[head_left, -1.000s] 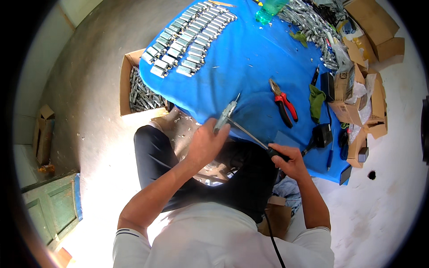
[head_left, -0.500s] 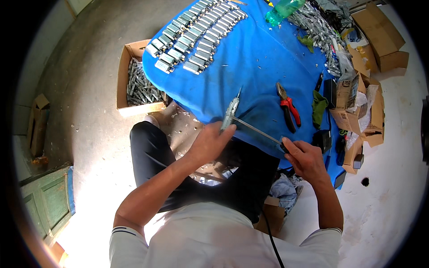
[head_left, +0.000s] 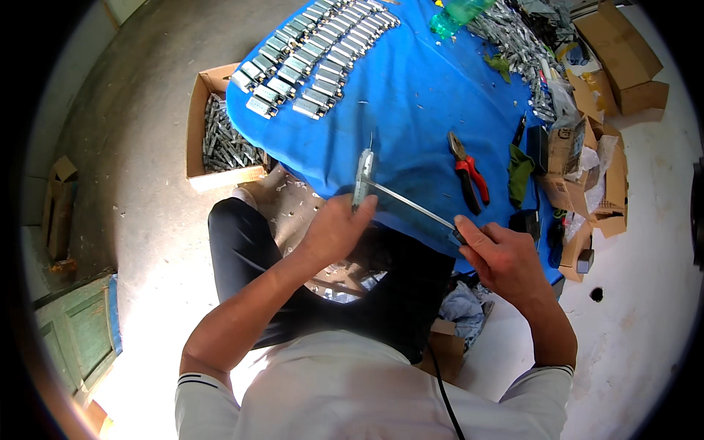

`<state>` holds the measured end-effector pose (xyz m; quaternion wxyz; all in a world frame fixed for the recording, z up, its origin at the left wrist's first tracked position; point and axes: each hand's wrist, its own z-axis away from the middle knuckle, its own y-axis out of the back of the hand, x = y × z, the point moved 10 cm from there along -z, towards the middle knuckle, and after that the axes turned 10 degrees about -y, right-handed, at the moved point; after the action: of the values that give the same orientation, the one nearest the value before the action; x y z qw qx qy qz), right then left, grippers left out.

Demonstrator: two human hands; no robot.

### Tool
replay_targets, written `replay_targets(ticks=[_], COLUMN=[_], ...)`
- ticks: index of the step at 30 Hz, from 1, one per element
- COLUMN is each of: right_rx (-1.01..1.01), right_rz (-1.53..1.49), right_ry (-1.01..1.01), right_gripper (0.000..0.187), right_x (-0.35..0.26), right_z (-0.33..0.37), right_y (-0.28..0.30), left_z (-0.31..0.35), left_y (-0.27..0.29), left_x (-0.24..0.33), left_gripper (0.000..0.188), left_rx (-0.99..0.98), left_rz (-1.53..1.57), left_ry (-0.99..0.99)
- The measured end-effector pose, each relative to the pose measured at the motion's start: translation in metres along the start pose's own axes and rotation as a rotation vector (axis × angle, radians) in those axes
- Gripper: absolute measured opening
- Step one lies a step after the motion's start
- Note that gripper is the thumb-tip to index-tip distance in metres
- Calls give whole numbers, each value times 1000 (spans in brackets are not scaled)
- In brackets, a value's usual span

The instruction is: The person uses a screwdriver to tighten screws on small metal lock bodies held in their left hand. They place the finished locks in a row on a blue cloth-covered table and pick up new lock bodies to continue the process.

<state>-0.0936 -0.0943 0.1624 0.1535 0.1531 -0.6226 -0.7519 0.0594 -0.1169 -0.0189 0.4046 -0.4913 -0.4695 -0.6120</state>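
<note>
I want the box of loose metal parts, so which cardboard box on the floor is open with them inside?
The open cardboard box left of the blue cloth; the right-side boxes show none.

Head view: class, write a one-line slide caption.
Left hand holds a small metal part upright while right hand works a screwdriver against it.

Pliers (head_left: 468, 171) right of metal part (head_left: 361, 176)

Blue cloth, boxes and loose hardware on a concrete floor

Rows of small metal parts (head_left: 315, 55) lie on the blue cloth (head_left: 411, 95) near red-handled pliers (head_left: 468, 170) and a green bottle (head_left: 458, 13) (lying at the far edge); a cardboard box of metal pieces (head_left: 216, 132) sits just beside the cloth.
</note>
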Motion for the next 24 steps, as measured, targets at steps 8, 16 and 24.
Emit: replay_targets(ticks=[8, 16, 24], right_rx=[-35, -170, -311], right_rz=[-147, 97, -150], right_ry=[16, 96, 149], right_gripper=[35, 28, 29], right_x=[20, -10, 1], right_z=[-7, -20, -45], right_y=[-7, 35, 33], left_z=[-1, 12, 8], left_y=[-2, -9, -8], left_x=[-2, 0, -9], left_gripper=[52, 48, 48], left_rx=[-8, -229, -161], left_rz=[-43, 188, 197], left_ry=[10, 114, 104])
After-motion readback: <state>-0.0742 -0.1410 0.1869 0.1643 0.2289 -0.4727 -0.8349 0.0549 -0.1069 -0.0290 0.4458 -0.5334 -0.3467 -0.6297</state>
